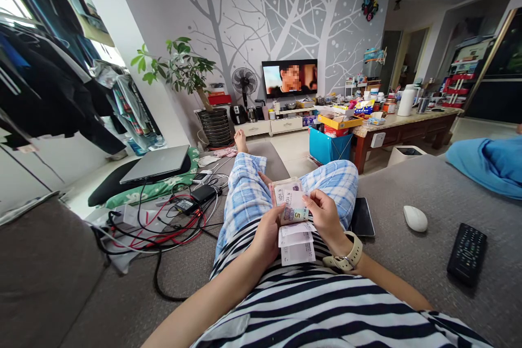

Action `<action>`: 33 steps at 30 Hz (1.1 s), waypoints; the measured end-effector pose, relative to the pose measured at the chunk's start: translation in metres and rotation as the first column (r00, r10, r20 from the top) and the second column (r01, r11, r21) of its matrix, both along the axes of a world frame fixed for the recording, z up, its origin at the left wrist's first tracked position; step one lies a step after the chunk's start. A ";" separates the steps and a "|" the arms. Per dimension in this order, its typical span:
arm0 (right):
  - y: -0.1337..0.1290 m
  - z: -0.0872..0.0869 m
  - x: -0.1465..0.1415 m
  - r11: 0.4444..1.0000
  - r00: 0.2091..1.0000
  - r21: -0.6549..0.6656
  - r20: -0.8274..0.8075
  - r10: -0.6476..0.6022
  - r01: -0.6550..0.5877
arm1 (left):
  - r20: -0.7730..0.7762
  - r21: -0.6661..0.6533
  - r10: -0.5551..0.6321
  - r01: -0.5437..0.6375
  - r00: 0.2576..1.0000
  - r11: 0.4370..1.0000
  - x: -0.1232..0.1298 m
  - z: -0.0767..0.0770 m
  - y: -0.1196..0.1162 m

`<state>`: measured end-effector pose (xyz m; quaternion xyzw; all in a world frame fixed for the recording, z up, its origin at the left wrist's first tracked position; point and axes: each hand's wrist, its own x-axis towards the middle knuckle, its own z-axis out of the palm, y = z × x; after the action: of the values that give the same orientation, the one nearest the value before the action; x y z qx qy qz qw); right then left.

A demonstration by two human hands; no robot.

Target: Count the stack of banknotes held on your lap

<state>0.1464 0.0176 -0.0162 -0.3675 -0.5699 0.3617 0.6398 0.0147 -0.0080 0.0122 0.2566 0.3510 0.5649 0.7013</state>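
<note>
A stack of banknotes (pixel 296 214) lies over my lap, with a large "5" printed on the front note. My left hand (pixel 267 231) is closed round the left side of the stack, its thumb resting on the front. At the upper right edge, my right hand (pixel 324 215) pinches a note between thumb and fingers. Below the stack, several pale paper slips (pixel 297 247) hang fanned out one under another against my striped shirt. A cream watch (pixel 349 255) circles my right wrist. Part of the left fingers is hidden behind the stack.
On the grey sofa to my right lie a tablet (pixel 362 217), a white mouse (pixel 415 218) and a black remote (pixel 467 254). Tangled cables (pixel 191 212) and a laptop (pixel 157 164) are at my left. A cluttered coffee table (pixel 426 118) stands beyond, beside a blue box (pixel 329 147).
</note>
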 end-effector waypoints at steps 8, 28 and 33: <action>-0.007 0.004 -0.001 0.998 0.999 0.041 -0.035 0.041 -0.040 | 0.026 -0.036 0.035 -0.034 0.999 0.999 0.003 0.004 0.000; -0.012 0.005 0.000 0.997 0.997 0.054 -0.047 0.053 -0.051 | -0.011 -0.011 0.007 -0.007 1.000 1.000 0.002 0.001 0.001; -0.015 0.007 -0.001 0.996 0.997 0.068 -0.035 0.065 -0.062 | -0.050 0.013 0.019 -0.018 0.999 1.000 0.002 0.000 0.001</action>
<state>0.1458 0.0028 -0.0089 -0.3209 -0.5812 0.3693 0.6503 0.0166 -0.0070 0.0120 0.2718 0.3675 0.5668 0.6854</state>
